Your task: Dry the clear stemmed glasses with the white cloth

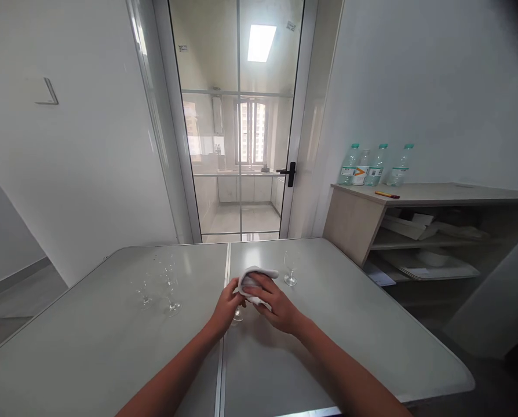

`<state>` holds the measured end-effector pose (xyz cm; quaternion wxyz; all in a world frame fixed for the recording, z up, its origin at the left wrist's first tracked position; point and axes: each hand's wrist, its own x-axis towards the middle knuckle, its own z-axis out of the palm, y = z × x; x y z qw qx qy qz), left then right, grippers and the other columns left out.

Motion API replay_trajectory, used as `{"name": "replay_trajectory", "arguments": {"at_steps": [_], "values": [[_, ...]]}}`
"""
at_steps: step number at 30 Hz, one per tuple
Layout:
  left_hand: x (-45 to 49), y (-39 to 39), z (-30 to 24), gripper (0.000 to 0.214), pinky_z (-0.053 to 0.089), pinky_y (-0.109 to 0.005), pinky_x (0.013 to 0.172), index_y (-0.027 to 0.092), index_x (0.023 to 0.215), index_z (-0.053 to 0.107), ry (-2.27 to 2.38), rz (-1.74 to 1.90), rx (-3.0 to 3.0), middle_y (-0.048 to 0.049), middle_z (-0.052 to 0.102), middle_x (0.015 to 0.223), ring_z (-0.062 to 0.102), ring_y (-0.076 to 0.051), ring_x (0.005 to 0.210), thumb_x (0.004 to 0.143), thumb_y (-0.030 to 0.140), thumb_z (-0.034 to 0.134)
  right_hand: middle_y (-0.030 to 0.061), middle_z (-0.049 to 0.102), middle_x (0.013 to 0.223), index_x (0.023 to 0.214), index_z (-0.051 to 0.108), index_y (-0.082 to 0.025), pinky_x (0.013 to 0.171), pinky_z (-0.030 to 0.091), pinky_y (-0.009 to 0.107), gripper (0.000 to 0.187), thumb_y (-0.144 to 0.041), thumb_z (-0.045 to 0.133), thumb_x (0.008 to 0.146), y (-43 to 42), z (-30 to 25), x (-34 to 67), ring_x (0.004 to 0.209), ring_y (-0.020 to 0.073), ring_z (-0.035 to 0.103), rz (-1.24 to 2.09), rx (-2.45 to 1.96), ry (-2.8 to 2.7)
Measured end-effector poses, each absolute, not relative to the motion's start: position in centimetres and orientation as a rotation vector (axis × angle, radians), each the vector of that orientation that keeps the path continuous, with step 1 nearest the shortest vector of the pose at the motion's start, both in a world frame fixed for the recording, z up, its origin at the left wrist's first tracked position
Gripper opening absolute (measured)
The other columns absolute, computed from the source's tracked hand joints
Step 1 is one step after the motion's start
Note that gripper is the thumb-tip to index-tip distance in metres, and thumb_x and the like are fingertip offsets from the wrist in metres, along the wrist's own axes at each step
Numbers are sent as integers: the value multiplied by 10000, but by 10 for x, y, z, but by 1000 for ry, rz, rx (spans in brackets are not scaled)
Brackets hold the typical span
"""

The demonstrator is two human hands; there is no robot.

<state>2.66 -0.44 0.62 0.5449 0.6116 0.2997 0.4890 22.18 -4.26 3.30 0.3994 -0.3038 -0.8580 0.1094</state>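
Over the middle of the table, my left hand (228, 304) is closed around a stemmed wine glass, whose clear foot (238, 315) shows just below the fingers. A folded white cloth (259, 271) covers most of the bowl. My right hand (273, 300) wraps over this cloth and presses it to the glass, its fingers curled round the upper part. To the right of my hands stands another clear wine glass (290, 277), upright and apart from them. Further left, several wine glasses stand together, among them a front one (172, 307) and a left one (145, 296).
The grey table (111, 353) has a metal seam down its middle. Beyond it is a glass door (241, 133) with a black handle (291, 174). At right, a wooden shelf unit (354, 220) carries several plastic bottles (375, 168) and an orange-red pen-like object (387, 194).
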Motion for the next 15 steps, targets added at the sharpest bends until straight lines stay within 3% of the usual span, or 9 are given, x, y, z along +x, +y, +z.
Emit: {"name": "replay_trajectory", "arguments": {"at_steps": [5,10,15], "values": [[16,-7,3,524,492,-358,809,214,1364,484,833,1140,2056,-77,633,1081,597,-198,845,863,240,634,93,598,1380,1276,657,-266,1200,315,494,298,-276,517,1013,-44,46,226,1365,267,475,261,-734,-2165],[15,-20,8,570,503,-392,865,244,1421,387,737,1083,2175,-135,565,1271,620,-223,937,896,213,605,92,667,1183,1091,740,-221,970,482,395,330,-459,528,1005,-40,40,223,1072,253,624,847,-757,-1835],[18,-26,12,569,514,-369,786,279,1441,361,689,1037,2233,-161,427,1425,615,-170,821,915,183,558,47,707,895,973,755,-170,761,477,304,450,-598,638,898,-32,23,225,839,212,622,1333,-891,-1265]]}}
